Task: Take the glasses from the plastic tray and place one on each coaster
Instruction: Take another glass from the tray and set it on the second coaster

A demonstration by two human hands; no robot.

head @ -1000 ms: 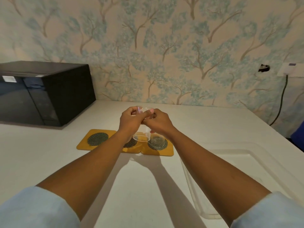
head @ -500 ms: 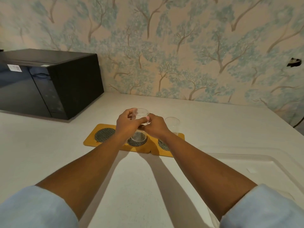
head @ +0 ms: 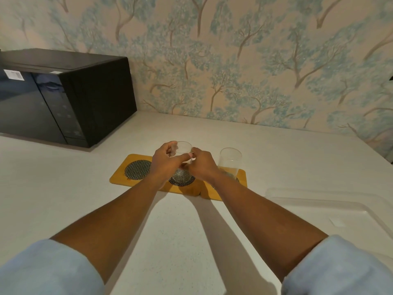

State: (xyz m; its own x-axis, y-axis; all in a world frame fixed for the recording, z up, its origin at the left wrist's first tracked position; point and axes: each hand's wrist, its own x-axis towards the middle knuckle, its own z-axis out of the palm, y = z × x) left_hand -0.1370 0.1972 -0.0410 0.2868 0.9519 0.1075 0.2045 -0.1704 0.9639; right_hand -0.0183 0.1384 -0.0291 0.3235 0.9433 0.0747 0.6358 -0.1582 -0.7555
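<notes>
Tree-patterned wallpaper point(head: 244, 60) fills the top of the frame, and below it a pale counter point(head: 63, 188) spreads wide, with a black microwave point(head: 63, 99) sitting at the upper left. Dead centre, both hands are on one clear glass point(head: 183, 155): the left hand point(head: 164, 165) wraps it from the left side, thumb across the front, while the right hand point(head: 203, 165) closes on it from the right, fingers curled against the wall of the glass. Each grip is pressed onto that glass, whose base sits over the middle coaster point(head: 182, 181); whether the bottom is touching the mesh disc, I cannot tell. Just to the right, a second glass point(head: 230, 161) stands upright on the right coaster point(head: 238, 177), free of both hands. Left of the hands, the left coaster point(head: 138, 169) shows its dark mesh circle bare. All three sit in a yellow row across the middle of the frame. Over at the right edge lies the clear plastic tray point(head: 340, 201), well apart from the coasters. Light blue sleeves point(head: 49, 271) frame the bottom corners.
</notes>
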